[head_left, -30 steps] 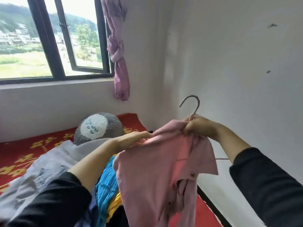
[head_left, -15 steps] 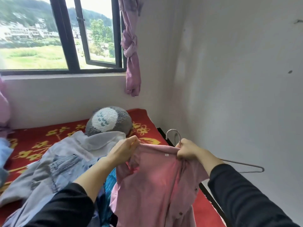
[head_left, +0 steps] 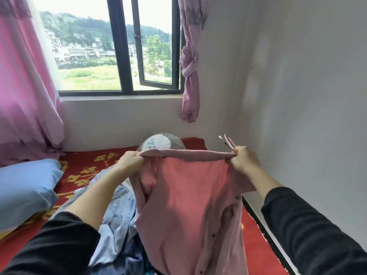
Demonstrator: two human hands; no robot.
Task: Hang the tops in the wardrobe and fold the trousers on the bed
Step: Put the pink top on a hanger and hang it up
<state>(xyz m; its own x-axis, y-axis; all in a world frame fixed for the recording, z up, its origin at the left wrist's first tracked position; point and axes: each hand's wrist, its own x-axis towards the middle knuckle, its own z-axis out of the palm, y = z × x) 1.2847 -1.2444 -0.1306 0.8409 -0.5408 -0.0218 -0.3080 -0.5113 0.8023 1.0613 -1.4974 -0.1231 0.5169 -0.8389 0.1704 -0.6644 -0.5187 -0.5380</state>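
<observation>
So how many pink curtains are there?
2: a big curtain hangs left of the window; a knotted curtain hangs right of it. More may be out of view.

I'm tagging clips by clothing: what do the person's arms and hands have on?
Plain black long sleeves, left sleeve and right sleeve, end partway up the forearms. The left hand and right hand are bare: no gloves, rings or watch visible.

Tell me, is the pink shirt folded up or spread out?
Spread out. The left hand and right hand stretch the pink shirt by its collar; the rest hangs loose.
</observation>
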